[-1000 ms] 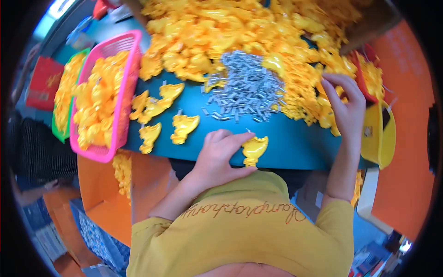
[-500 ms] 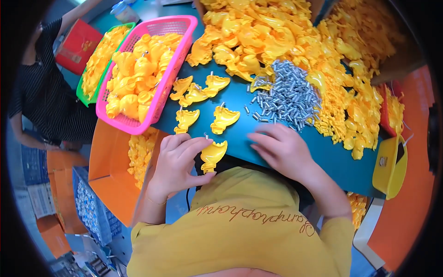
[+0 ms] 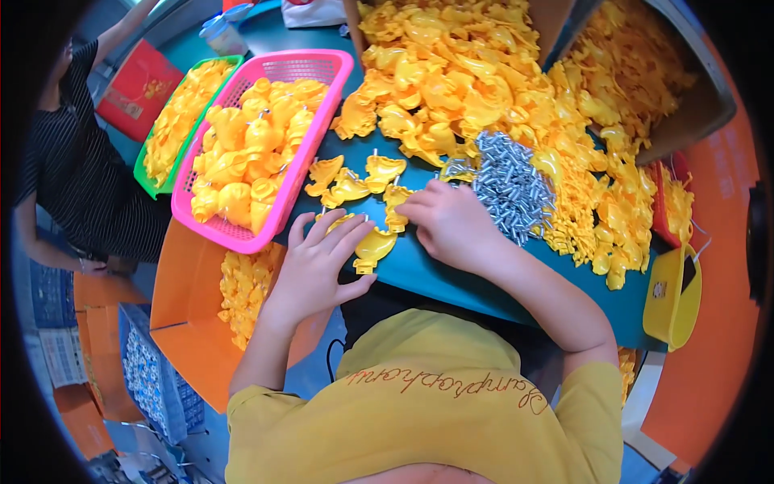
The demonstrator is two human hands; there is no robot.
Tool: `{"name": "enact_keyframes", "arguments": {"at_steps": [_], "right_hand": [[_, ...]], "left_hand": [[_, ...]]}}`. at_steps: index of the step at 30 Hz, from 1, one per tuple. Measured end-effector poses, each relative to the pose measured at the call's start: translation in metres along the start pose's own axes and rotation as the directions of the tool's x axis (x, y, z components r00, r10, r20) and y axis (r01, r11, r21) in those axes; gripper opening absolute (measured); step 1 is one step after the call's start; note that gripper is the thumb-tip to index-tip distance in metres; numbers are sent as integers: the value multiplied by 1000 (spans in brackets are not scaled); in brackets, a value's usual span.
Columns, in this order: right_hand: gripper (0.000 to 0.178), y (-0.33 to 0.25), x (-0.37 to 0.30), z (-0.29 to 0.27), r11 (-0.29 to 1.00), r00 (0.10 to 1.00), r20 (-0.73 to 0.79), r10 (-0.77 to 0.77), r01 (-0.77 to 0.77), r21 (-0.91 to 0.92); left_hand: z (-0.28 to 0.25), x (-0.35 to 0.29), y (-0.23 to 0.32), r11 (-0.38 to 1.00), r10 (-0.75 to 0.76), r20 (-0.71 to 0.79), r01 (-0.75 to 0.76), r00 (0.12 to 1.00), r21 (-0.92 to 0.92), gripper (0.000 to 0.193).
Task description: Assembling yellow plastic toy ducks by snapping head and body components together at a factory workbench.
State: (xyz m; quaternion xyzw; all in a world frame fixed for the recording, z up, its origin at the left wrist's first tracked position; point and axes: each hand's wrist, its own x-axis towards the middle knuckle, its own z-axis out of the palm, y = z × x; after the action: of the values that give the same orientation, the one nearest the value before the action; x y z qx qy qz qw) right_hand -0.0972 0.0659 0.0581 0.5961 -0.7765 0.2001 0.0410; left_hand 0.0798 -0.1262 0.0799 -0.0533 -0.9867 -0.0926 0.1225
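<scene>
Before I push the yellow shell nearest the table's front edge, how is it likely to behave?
That yellow shell by the left hand looks thin-walled and open, so it's probably light for its size. Its cleanly moulded curve suggests fairly stiff plastic. The glossy surface may let it slide easily on the teal table.

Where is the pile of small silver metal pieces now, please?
In the head view, the silver pile lies on the teal table, right of centre, just beyond the right hand and wrist, with yellow plastic parts along its right side.
</scene>
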Motion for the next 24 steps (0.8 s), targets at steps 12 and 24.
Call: {"name": "enact_keyframes", "arguments": {"at_steps": [12,24], "right_hand": [[27,3,124,15,985,969,184,166,-155,-73],[23,-4,126,23,970,952,208,225,-198,-142]], "left_hand": [[5,-12,-3,995,-93,-31,92,995,-34,76],[17,26,-29,991,-126,-277,132,953,4,29]]}}
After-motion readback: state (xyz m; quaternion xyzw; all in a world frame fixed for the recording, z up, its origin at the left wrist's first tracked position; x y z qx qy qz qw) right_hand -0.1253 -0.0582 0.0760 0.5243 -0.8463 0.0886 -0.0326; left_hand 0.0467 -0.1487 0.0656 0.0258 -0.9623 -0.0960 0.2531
